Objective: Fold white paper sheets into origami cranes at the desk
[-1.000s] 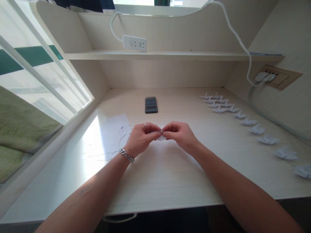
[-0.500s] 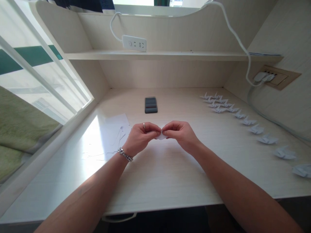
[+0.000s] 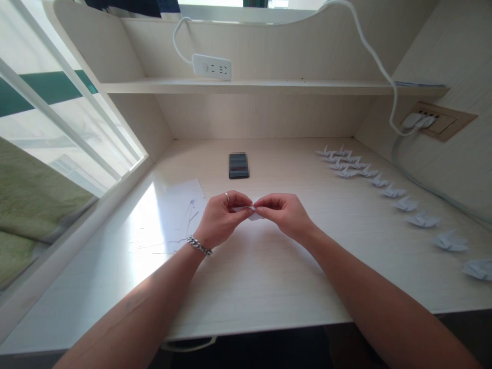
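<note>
A small folded piece of white paper [image 3: 255, 217] is pinched between both hands above the middle of the desk. My left hand [image 3: 225, 215], with a ring and a chain bracelet, closes thumb and forefinger on its left side. Thumb and fingers of my right hand [image 3: 286, 211] grip it from the right, their tips almost touching the left ones. Most of the paper is hidden behind the fingers, so its exact fold cannot be made out.
Folded paper cranes [image 3: 405, 204] run in a line down the desk's right side. Loose white paper sheets [image 3: 169, 210] lie at the left in sunlight. A dark phone-like object [image 3: 239, 165] rests behind the hands. A power strip [image 3: 212, 67] sits on the shelf [image 3: 269, 88].
My left thumb has shifted slightly, and more of the paper now shows between the left fingers. Both hands stay in nearly the same place.
</note>
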